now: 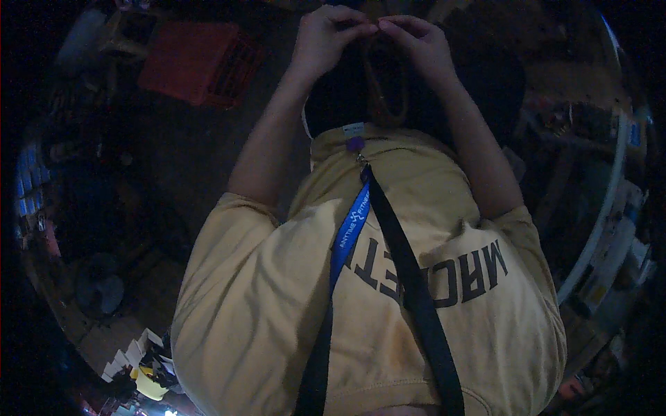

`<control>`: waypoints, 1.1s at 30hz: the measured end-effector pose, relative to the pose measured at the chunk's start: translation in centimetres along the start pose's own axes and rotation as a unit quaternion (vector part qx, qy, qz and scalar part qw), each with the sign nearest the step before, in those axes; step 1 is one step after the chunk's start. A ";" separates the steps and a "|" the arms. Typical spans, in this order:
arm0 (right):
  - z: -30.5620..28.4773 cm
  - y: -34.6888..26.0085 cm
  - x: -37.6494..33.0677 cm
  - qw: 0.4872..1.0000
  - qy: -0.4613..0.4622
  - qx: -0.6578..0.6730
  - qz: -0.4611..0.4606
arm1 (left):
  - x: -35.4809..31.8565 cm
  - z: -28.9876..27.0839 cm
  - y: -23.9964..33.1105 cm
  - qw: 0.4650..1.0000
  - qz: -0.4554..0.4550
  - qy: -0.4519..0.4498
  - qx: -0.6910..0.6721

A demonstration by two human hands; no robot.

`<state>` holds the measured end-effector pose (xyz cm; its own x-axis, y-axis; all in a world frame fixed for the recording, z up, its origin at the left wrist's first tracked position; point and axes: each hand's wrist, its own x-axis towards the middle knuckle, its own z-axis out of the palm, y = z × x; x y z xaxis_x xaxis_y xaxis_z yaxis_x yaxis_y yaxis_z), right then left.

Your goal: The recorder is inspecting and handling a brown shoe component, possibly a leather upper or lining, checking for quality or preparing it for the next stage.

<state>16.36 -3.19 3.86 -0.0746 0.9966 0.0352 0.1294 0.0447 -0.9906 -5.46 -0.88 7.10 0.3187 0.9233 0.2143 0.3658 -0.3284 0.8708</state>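
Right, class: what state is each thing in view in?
Left hand: thumb and finger pinched
Right hand: pinched likewise
Brown strap: looped, hanging below both hands
Yellow shirt: worn, creased
Lanyard: worn, hanging down the shirt
Red crate: set down; contents unclear

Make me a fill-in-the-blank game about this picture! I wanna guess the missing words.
The looped strap near the left hand and right hand looks ____.
The crate is coloured ____.
The crate is on the person's ____ side.
The lanyard is blue and ____.

Missing words: brown; red; left; black.
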 end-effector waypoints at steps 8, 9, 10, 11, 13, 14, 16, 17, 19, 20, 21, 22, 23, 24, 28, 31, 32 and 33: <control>-0.1 0.2 0.0 0.998 0.009 0.038 0.042 | -0.6 0.7 2.5 0.996 -0.041 0.079 -0.001; 0.0 0.3 -0.1 0.998 0.009 0.038 0.042 | -0.7 1.2 2.1 0.994 -0.046 0.092 -0.027; 0.0 0.3 -0.1 0.998 0.009 0.046 0.038 | -0.9 1.6 1.6 0.992 -0.050 0.103 -0.053; 0.1 0.3 -0.2 0.998 0.010 0.054 0.034 | -1.0 2.0 1.0 0.992 -0.050 0.104 -0.052; 0.2 0.5 -0.2 0.998 0.003 0.050 0.033 | -1.1 2.8 -0.3 0.969 -0.092 0.085 -0.212; 0.1 0.5 -0.1 0.999 -0.002 0.044 0.031 | -1.3 3.2 -0.7 0.969 -0.091 0.085 -0.212; 0.0 0.5 -0.2 0.999 -0.004 0.039 0.020 | -1.5 3.9 -1.5 0.936 -0.122 0.091 -0.318; 0.0 0.6 -0.3 0.999 -0.007 0.034 0.010 | -1.7 4.3 -1.6 0.935 -0.122 0.091 -0.319; 0.0 1.4 0.0 1.000 0.004 0.029 0.003 | -1.9 5.1 -1.9 0.920 -0.082 0.123 -0.364; 0.1 1.5 0.1 1.000 0.015 0.025 -0.004 | -1.8 5.1 -2.1 0.920 -0.082 0.123 -0.364; 0.2 1.5 0.1 1.000 0.015 0.024 -0.004 | -1.8 5.1 -2.3 0.925 -0.087 0.113 -0.353; 0.3 1.6 0.1 0.999 0.025 0.037 -0.004 | -1.8 5.1 -2.5 0.929 -0.092 0.104 -0.342; 0.5 1.5 0.1 0.998 0.035 0.051 -0.005 | -1.8 5.1 -2.5 0.929 -0.093 0.105 -0.342; 0.6 1.4 0.0 0.998 0.034 0.050 -0.004 | -1.8 5.2 -2.5 0.927 -0.096 0.109 -0.346; 1.0 0.5 -0.4 0.998 0.044 0.054 0.004 | -1.9 5.3 -2.1 0.932 -0.098 0.119 -0.329; 1.1 -0.1 -0.6 0.998 0.055 -0.011 0.000 | -1.9 5.3 -2.3 0.931 -0.090 0.124 -0.331; 1.1 -0.4 -0.7 0.997 0.056 -0.059 -0.006 | -2.0 5.4 -2.5 0.931 -0.090 0.125 -0.331; 1.3 -0.6 -0.9 0.997 0.056 -0.059 -0.006 | -2.1 5.4 -2.6 0.935 -0.074 0.127 -0.322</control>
<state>15.09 -4.24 4.24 0.0324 0.9972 0.0679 0.2450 0.0579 -0.9678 -2.38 -3.01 1.96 0.0585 0.9936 0.0967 -0.2399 -0.0800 0.9675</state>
